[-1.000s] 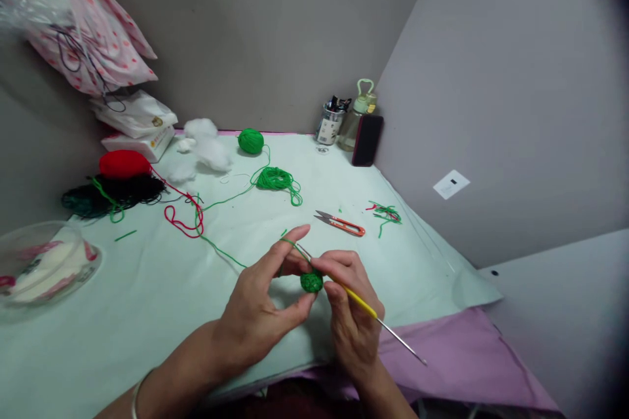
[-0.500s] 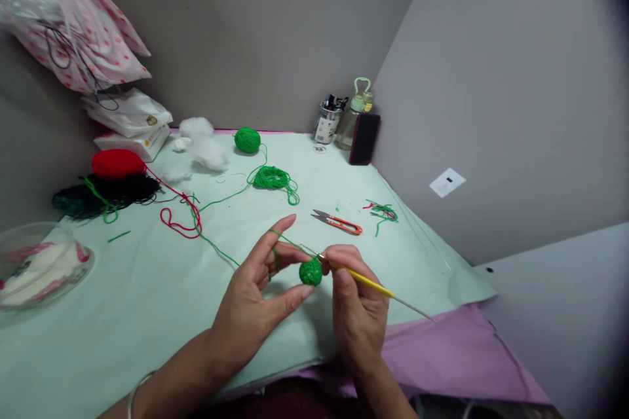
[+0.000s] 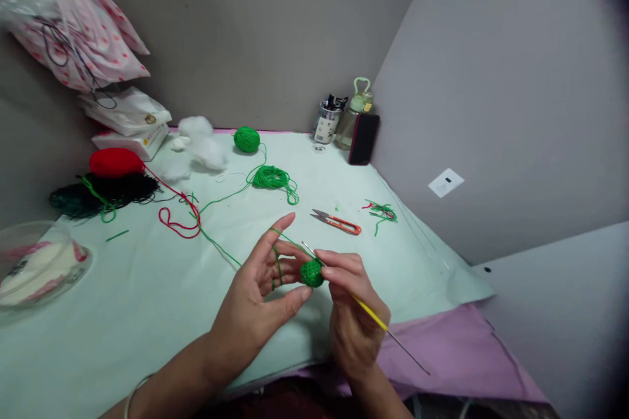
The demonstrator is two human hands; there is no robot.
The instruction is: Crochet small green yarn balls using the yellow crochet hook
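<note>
"What do the hands hold?"
"The right hand is closed around the crochet hook; the left hand, loosely curved, pinches the green ball between them. Better to keep the yarn evenly tight. Beyond lie snips."

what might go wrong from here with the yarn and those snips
The green strand runs right by the loose red loop, so they might snag when pulled. Yarn passes over the raised forefinger of the left hand and could slip off. The snips lie just beyond both hands, so a fingertip might brush the blades.
</note>
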